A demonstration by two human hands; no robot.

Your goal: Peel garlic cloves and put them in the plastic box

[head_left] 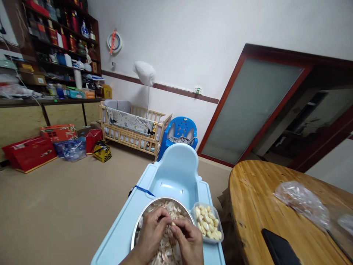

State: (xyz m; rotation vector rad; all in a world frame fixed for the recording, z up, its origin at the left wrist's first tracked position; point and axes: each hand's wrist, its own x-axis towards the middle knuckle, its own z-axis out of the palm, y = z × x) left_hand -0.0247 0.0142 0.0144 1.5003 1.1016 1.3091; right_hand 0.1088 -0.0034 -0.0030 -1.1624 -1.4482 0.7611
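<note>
Over a round metal bowl [134,232] full of papery garlic skins [165,250], my two hands meet fingertip to fingertip. My left hand [154,228] is closed in a pinch at a small pale garlic clove [173,223], mostly covered by the fingers. My right hand [189,237] pinches the same clove from the other side, thumb and forefinger together. Just right of the bowl sits a clear plastic container [213,240] heaped with peeled garlic cloves [206,221]. Bowl and container both rest on the tray of a light blue child's chair [116,235].
A wooden table [248,191] at the right carries a black phone [278,248] and a clear plastic bag [303,202]. Beyond the chair stand a blue child seat [182,127] and a wooden crib [132,136]. Red bags [30,152] lie on the floor at left.
</note>
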